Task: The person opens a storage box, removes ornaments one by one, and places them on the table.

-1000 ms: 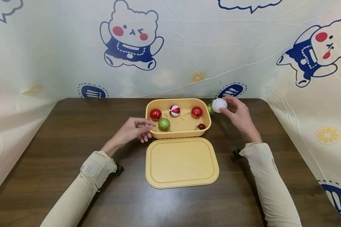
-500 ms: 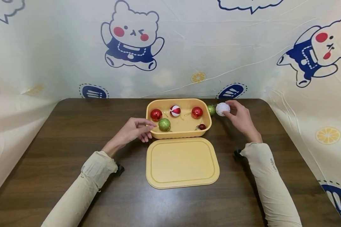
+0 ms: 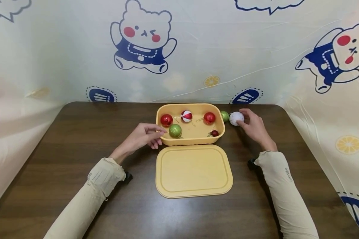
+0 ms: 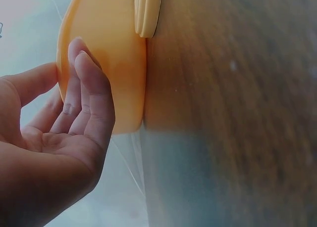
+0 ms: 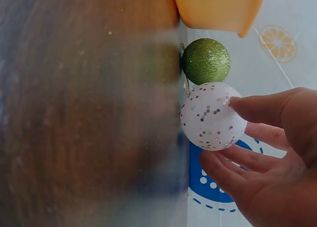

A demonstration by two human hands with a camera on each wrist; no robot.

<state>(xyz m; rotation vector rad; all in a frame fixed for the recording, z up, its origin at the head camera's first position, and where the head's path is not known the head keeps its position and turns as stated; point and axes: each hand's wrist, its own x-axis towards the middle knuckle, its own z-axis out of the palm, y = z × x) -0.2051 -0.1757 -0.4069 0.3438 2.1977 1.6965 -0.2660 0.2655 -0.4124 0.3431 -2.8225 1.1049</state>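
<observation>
My left hand (image 3: 145, 135) holds the near-left rim of a yellow plastic box (image 3: 194, 142), its digits bent about the edge. Inside lie two shiny red baubles (image 3: 166, 120), a red-and-white striped bauble (image 3: 186, 116), a glittery green bauble (image 3: 175, 130) and a small dark red one (image 3: 214, 133). Right of the box, my right hand (image 3: 255, 127) pinches a white bauble (image 5: 210, 117) with shiny dots between thumb and fingers. That bauble sits at table level, against or very near a second green bauble (image 5: 207, 61) beside the box wall.
A flat yellow lid (image 3: 194, 171) lies on the dark wooden table (image 3: 113, 212), just in front of the box. Behind the table hangs a pale cloth (image 3: 197, 39) printed with bears and orange slices.
My right hand has come down and slightly rightward with the white bauble, uncovering more of the green one beside the box. My left hand keeps its place on the rim.
</observation>
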